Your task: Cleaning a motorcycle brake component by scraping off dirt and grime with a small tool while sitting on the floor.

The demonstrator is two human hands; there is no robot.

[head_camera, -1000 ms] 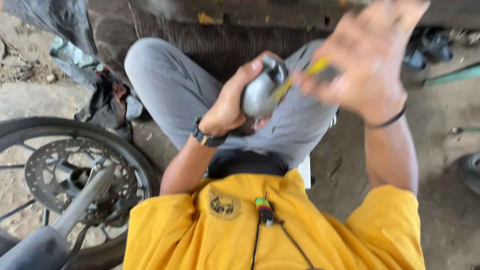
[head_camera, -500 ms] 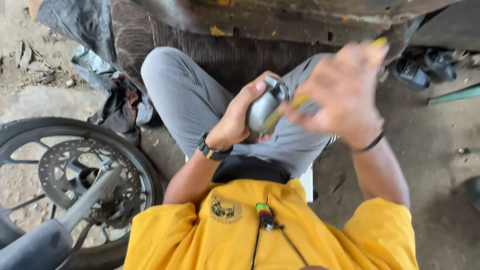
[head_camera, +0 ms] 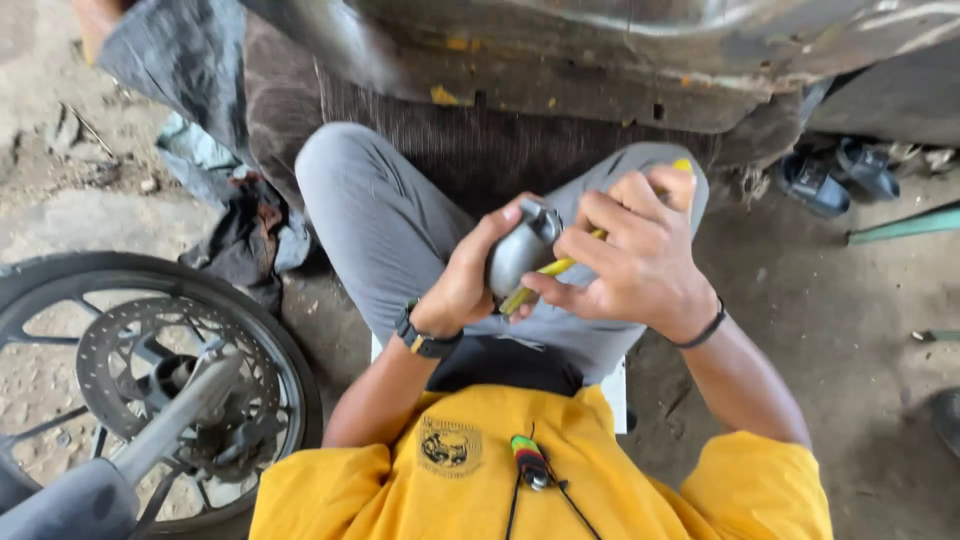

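Seated person, grey trousers, yellow shirt. Left hand [head_camera: 465,285] wrapped around a rounded grey metal part [head_camera: 520,255], grip clamped on it, held above the lap. Right hand [head_camera: 635,262] closed on a thin yellow-handled tool [head_camera: 545,278], its tip against the part. Black spoked motorcycle wheel [head_camera: 150,385] with brake disc at left on the dirt floor [head_camera: 850,300].

We saw soft, even daylight, no hard shadows. Deep shade sat under the vehicle body [head_camera: 600,60] up top. Frame was mostly sharp; slight blur on the fork leg [head_camera: 150,440] bottom-left. Mild wide-angle stretch at edges.
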